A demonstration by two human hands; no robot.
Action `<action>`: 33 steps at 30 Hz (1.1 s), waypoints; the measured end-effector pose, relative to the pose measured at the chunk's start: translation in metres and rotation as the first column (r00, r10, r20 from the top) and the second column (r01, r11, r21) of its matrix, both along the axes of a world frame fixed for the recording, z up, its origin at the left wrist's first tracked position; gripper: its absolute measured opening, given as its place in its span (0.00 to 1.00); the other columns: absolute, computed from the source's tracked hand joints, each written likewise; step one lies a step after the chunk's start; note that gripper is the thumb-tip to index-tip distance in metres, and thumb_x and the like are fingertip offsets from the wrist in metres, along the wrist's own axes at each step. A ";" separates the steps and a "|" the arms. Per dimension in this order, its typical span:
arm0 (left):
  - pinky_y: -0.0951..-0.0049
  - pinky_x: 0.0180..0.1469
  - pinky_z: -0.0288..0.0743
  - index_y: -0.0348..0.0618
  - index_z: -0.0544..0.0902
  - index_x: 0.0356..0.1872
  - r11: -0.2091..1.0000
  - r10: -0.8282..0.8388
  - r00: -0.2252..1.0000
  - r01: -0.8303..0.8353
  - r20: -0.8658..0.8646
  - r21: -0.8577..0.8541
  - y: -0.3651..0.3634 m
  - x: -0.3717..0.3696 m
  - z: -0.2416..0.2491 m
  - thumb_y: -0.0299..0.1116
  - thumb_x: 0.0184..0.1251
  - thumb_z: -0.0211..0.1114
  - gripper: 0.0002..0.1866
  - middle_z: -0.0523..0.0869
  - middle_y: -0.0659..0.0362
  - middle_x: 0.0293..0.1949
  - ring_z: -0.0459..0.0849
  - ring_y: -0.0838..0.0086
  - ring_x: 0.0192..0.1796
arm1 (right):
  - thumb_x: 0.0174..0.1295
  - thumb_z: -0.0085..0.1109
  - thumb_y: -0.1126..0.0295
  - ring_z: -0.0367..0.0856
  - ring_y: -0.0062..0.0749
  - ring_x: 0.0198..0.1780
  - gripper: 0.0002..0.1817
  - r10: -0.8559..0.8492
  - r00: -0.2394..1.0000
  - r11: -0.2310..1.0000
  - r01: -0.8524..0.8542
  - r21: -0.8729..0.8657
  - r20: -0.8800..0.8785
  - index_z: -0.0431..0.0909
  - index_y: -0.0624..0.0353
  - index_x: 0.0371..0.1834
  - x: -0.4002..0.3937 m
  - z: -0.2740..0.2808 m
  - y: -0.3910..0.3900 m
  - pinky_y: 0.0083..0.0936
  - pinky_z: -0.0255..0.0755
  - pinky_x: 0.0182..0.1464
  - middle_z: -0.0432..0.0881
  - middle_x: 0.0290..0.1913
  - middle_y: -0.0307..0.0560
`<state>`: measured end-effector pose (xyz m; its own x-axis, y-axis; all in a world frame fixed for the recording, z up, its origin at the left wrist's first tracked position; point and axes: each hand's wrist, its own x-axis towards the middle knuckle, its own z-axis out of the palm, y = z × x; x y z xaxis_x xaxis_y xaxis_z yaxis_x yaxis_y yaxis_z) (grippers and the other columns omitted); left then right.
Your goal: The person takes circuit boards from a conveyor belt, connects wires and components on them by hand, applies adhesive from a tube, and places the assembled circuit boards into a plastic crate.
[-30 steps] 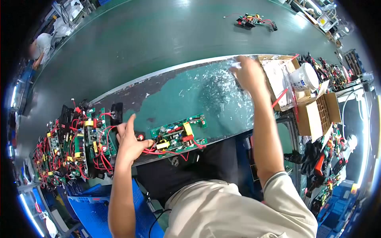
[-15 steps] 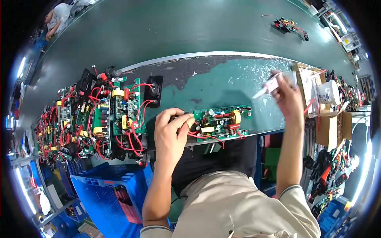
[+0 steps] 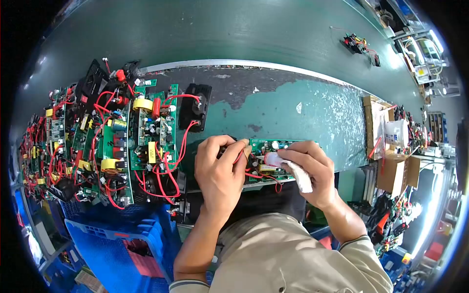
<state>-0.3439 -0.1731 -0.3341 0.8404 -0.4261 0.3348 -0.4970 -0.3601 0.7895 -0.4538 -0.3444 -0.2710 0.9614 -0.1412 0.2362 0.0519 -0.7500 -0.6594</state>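
A green circuit board [image 3: 258, 143] lies on the worktop [image 3: 288, 110]. Over it, my right hand [image 3: 313, 171] grips a white tube [image 3: 301, 178] — my left hand [image 3: 218, 171] curls at the board's left end, its hold unclear.

Left side: row of spare circuit boards [image 3: 151, 132] crowded together, red wires looping out; black panel [image 3: 194, 107] at row's near end, wired in red. Lower left: blue plastic crate [image 3: 97, 232], pink item [image 3: 146, 263] inside. Beyond table [image 3: 278, 105] — green surface, worn to dark patches — wide green belt [image 3: 220, 34] carrying lone wired assembly [image 3: 359, 44], upper right. Right end: shallow carton [image 3: 370, 110], white tub [image 3: 396, 133] near it, open-flapped cardboard box [image 3: 391, 178] just below. Far right: glowing strip light [image 3: 430, 215].
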 end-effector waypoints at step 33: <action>0.62 0.44 0.74 0.41 0.90 0.40 0.995 -0.014 1.000 0.015 0.012 -0.097 0.005 0.007 -0.009 0.24 0.56 0.76 0.10 0.82 0.58 0.39 0.81 0.62 0.42 | 0.52 0.69 0.79 0.86 0.46 0.41 0.23 0.067 0.997 0.975 -0.071 -0.212 -0.025 0.85 0.60 0.54 0.021 0.012 0.019 0.35 0.82 0.43 0.84 0.45 0.51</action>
<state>-0.3365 -0.1682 -0.3433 0.8307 -0.4029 0.3843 -0.5103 -0.2746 0.8150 -0.4331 -0.3258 -0.2593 0.9714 -0.0225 0.2364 0.0983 -0.8683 -0.4863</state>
